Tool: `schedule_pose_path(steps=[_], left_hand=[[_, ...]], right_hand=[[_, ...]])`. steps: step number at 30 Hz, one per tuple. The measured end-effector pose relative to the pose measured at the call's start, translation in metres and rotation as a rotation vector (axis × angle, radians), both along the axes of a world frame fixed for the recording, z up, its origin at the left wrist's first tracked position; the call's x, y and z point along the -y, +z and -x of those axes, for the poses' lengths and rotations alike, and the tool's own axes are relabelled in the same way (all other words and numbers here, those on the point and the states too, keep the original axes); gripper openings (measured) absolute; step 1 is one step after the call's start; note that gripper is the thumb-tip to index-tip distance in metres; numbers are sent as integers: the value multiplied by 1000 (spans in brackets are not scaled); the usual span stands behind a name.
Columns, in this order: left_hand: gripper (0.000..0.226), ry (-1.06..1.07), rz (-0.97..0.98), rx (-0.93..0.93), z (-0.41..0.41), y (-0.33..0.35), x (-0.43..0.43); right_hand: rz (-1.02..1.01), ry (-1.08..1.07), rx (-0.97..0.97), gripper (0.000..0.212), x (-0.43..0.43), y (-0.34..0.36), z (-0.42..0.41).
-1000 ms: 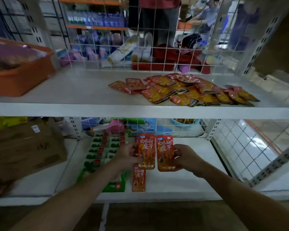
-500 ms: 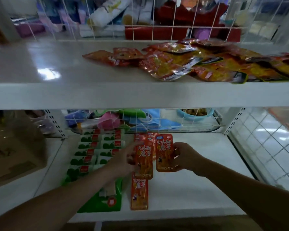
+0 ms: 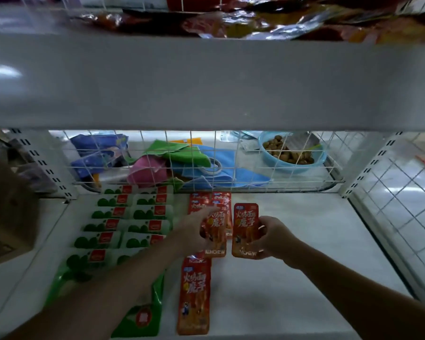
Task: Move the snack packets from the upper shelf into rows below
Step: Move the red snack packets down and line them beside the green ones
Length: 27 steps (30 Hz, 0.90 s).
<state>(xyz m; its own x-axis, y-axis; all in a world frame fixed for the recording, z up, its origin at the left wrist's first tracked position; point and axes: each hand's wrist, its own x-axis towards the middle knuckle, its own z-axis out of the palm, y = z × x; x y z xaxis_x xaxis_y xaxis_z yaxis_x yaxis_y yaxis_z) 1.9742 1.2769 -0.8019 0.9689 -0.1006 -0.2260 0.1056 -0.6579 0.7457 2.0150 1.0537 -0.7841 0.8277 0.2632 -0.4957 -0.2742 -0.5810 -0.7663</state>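
Snack packets (image 3: 255,23) sit heaped on the upper shelf (image 3: 206,82), so most of the job lies ahead of you. Below, just right of the green packets (image 3: 133,217), a red column is forming: a few at the back, one front packet (image 3: 194,295) lying flat. Your left hand (image 3: 194,229) grips the left packet (image 3: 216,231) over that column. Your right hand (image 3: 272,239) pinches the right packet (image 3: 245,229) further right of the green ones, likely opening a second column. Neither looks set down yet.
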Motion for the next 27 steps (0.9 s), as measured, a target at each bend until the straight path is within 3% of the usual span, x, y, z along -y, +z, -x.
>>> schedule_pose_path(steps=[5,14,27], left_hand=[[93,48,-104,-15,-20,-12,21],[81,-16,-584,94,-41,-22,32],[79,-30,-624,0,-42,-33,33]], right_hand=[[23,-59,25,46,14,-3,-7],[22,-79,48,44,27,-7,-14],[97,-57,32,49,25,-11,-10]])
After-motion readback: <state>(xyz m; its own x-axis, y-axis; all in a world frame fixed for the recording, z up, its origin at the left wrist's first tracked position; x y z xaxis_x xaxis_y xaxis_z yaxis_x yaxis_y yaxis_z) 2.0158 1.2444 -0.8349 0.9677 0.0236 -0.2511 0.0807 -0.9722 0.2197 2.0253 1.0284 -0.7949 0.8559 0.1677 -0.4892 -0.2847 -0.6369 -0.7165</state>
